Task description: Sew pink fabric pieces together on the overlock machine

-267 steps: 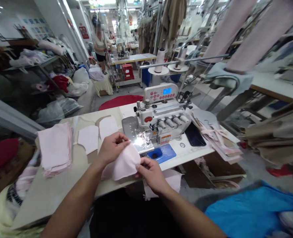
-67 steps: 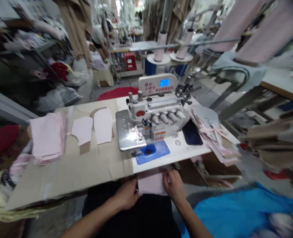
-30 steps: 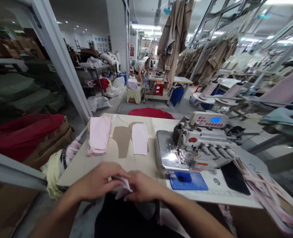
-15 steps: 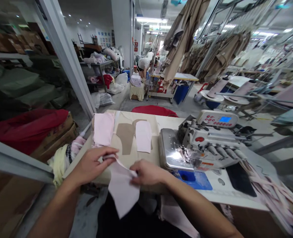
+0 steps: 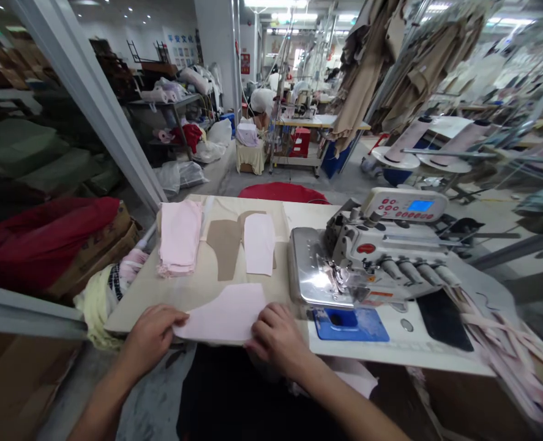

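Observation:
A pale pink cut fabric piece (image 5: 228,312) lies spread along the near edge of the table, its narrow end to the left. My left hand (image 5: 154,334) pinches that left tip between thumb and fingers. At the lower right corner, my right hand (image 5: 275,337) has its fingers curled over the cloth and its thumb below the edge. Beyond the piece lie a brown fabric piece (image 5: 224,245) and a smaller pink piece (image 5: 259,244), which rests on more brown cloth. A stack of pink pieces (image 5: 180,237) sits at the far left of the table.
An overlock sewing machine (image 5: 372,257) stands right of the cloth, with a blue tray (image 5: 351,324) before it. Pink strips (image 5: 496,343) hang at the right edge. Thread cones (image 5: 409,141) stand behind. A metal post (image 5: 92,104) rises at the left. Another person (image 5: 262,101) bends in the background.
The pink piece hung from my hands over the table's edge and now lies flat on the table. My hands have moved apart and down, and the view has shifted slightly.

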Demonstrator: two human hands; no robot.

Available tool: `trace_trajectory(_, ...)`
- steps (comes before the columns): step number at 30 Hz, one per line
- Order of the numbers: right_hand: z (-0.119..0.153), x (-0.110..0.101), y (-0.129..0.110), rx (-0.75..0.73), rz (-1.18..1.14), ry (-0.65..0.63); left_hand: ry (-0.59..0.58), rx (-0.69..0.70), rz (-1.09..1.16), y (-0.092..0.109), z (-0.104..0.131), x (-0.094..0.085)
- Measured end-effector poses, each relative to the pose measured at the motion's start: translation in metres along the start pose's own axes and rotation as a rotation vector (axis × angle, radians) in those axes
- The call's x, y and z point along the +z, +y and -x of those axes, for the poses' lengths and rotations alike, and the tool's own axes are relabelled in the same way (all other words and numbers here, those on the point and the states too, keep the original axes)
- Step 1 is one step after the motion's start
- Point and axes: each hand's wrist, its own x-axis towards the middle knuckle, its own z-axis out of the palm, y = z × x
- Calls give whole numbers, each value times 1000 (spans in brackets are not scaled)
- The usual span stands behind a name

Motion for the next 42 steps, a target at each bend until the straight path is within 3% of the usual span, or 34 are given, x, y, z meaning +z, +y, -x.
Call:
trace_trajectory(2,7,0,2,3,-44,10,2,-16,3,7,-16,-2)
trace_trajectory(5,10,-3,3,10,-54,19,-36,-46,30,31,-63,5)
trace_trajectory(9,11,-5,3,40,-63,37,-134,69,116,74,-139,39)
trace_trajectory(12,12,-6,4,48,-96,45,-217,160,109,98,-177,70)
trace_trajectory(15,14,-6,6,48,-146,66,-231,127,52,113,-191,93)
trace_trajectory(18,15,-8,8,48,-193,94,-219,57,1,120,-194,103)
trace_trajectory(22,16,-11,9,62,-261,114,-233,-23,18,116,-208,96)
trace_trajectory(26,17,-11,10,66,-351,160,-153,-150,82,114,-227,76)
trace_trajectory(28,17,-6,11,74,-348,214,-162,-136,147,123,-222,60)
trace_trajectory(30,18,1,12,109,-336,297,-256,-40,275,138,-202,36)
trace_trajectory(33,21,7,10,160,-313,412,-566,221,608,150,-152,-12)
trace_trajectory(35,23,2,5,108,-291,376,-777,309,738,142,-114,-45)
trace_trajectory(36,23,-4,1,43,-304,304,-816,327,810,132,-96,-58)
trace_trajectory(37,22,-11,-2,-41,-344,192,-801,308,870,119,-80,-67)
trace_trajectory(40,9,-32,-8,-237,-551,-190,-419,1,898,76,-47,-70)
trace_trajectory(42,-6,-40,-5,-121,-605,-277,-208,-259,706,51,-38,-55)
